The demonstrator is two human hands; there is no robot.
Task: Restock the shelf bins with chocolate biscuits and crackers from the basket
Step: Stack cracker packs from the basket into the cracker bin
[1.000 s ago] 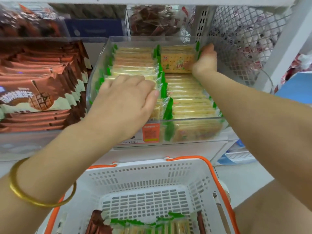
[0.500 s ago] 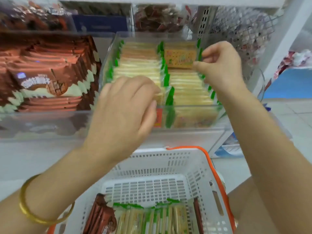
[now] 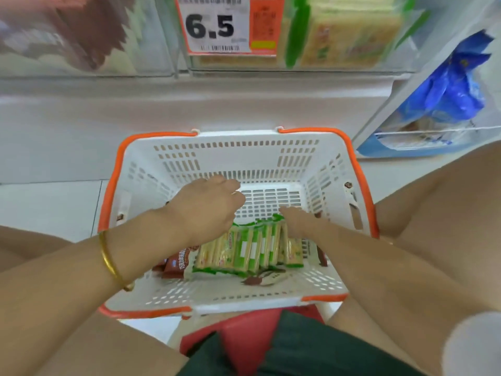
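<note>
Your shelf (image 3: 244, 88) runs across the top of the view, and two clear bins sit on it side by side. The left bin (image 3: 151, 36) holds brown chocolate biscuit packs, badly blurred. The right bin (image 3: 352, 31) holds green-edged cracker packs stacked against its front wall.

The basket (image 3: 244, 161), white with an orange rim, stands below the shelf and between your knees. Its far half shows bare slotted floor. All the stock lies in the near half.

A red seat (image 3: 244, 329) shows beneath the basket's near edge. Blue packets (image 3: 455, 85) stand in a separate holder to the right of the shelf, well apart from the basket.

Both your hands are inside the basket and apart from each other. Your left hand (image 3: 208, 210) hovers over the left end of the stock with its fingers loosely curled and nothing visible in them. Your right hand (image 3: 301, 223) is blurred. Its fingers are extended and lie at the right end of the cracker row; no grip on a pack is visible.

The crackers (image 3: 252, 248) stand on edge in a tight row across the middle of the basket. The chocolate biscuits (image 3: 176, 264) lie just left of them, touching the row, with another brown pack under the row's near edge.

A price tag (image 3: 214, 25) reading 6.5 hangs on the front of the right bin. A gold bangle (image 3: 108, 256) sits on your left wrist.
</note>
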